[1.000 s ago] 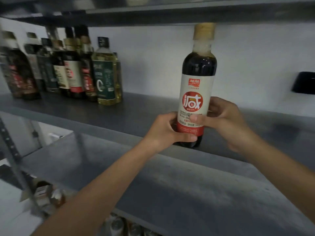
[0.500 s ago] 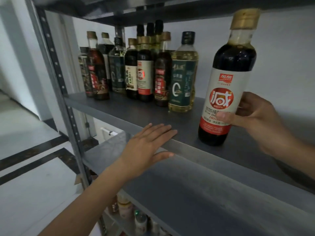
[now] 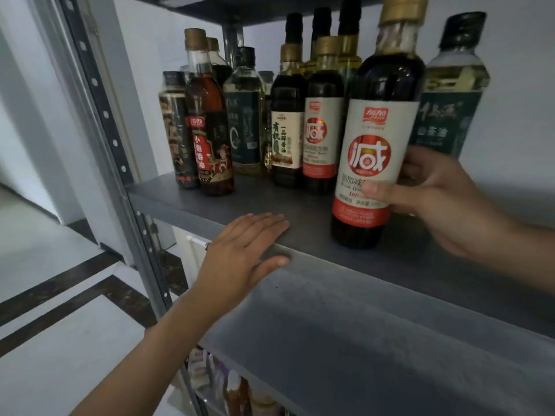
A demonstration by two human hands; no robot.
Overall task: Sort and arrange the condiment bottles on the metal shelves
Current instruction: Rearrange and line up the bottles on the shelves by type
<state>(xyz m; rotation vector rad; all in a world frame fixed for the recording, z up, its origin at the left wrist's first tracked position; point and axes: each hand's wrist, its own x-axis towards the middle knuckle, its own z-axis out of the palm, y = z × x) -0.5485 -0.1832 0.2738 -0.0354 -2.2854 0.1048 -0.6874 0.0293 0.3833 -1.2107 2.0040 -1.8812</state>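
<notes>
Shelving fills most of what we see: the grey middle shelf (image 3: 216,202) runs from the perforated metal upright (image 3: 102,121) on the left away to the right, and we judge its front strip is left bare so that bottles can be slid in from the edge. Toward its back left stands the cluster of bottles (image 3: 240,115), packed shoulder to shoulder with labels facing out, which reads to us as the sorted row. Just right of it rises the green-labelled oil bottle (image 3: 450,94), partly behind the one we carry. That one, the dark soy sauce bottle (image 3: 377,139), is in front of the row near the shelf's front edge, tilted slightly; whether its base touches the shelf we cannot tell. Its red-and-white label matches the twin bottle (image 3: 322,136) just behind and to its left, so we judge it belongs beside that one. Our right grip (image 3: 441,199) wraps the lower label, thumb (image 3: 375,190) across the front and fingers behind, low enough to steady a tall bottle. Our left grip (image 3: 240,250) holds nothing: its fingers lie straight and together on the shelf's front lip, thumb below it, probably to brace us.
</notes>
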